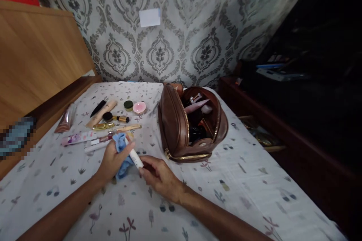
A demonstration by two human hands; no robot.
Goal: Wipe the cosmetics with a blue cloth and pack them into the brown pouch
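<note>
My left hand is closed around a crumpled blue cloth, which wraps the upper end of a slim white tube. The lower end of that tube is pinched between the thumb and fingers of my right hand. Just beyond my left hand lie a pink-and-white tube, a lip gloss tube and a gold tube. To the right of my hands stands a brown cosmetic bag, unzipped, with a pink tube and dark items inside.
Farther back on the patterned sheet sit a pink compact, a dark-lidded jar, a beige tube and a brown tube. A wooden panel borders the left; a dark shelf unit borders the right.
</note>
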